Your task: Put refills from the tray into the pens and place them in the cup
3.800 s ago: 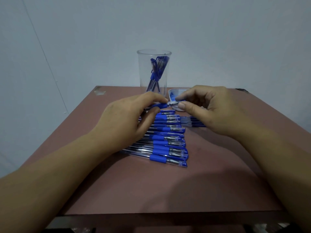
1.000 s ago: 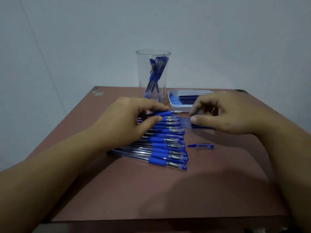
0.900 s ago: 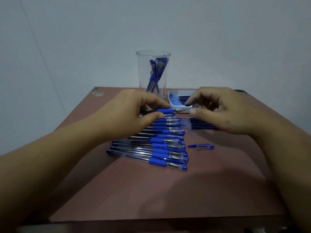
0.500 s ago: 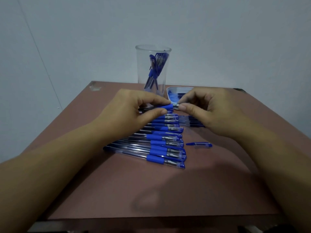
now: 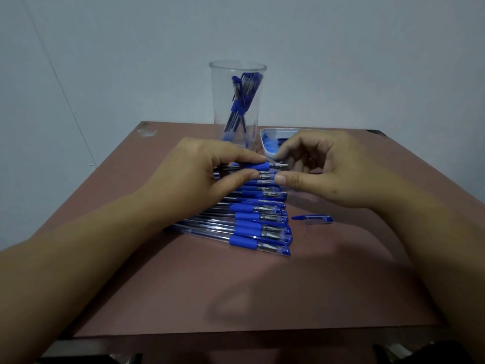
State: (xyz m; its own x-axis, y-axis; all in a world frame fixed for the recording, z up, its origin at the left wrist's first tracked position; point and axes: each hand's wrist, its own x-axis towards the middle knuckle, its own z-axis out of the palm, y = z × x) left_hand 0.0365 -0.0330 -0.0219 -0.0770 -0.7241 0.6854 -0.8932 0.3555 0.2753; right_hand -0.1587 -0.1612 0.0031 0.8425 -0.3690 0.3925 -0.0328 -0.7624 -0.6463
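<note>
My left hand point(image 5: 199, 177) pinches a pen point(image 5: 262, 166) by its blue grip, held level above the row, metal tip pointing right. My right hand point(image 5: 330, 172) curls round that tip. Its index finger is above the tip and its thumb below, with a gap to each; I cannot tell whether another finger touches the tip. Several clear pens with blue grips point(image 5: 252, 229) lie side by side on the table under my hands. The clear cup point(image 5: 237, 74) stands behind them with several pens in it. Right of the cup, the white refill tray point(image 5: 267, 134) is mostly hidden by my right hand.
A loose blue and clear pen cap point(image 5: 312, 218) lies on the table right of the row. The brown table point(image 5: 236, 298) stands against a pale wall, with its front edge near the bottom of the view.
My right hand went back to the tray and returned to the pen tip. Its thumb and index finger pinched the tip half a second ago and have now spread apart. The pen has risen slightly.
</note>
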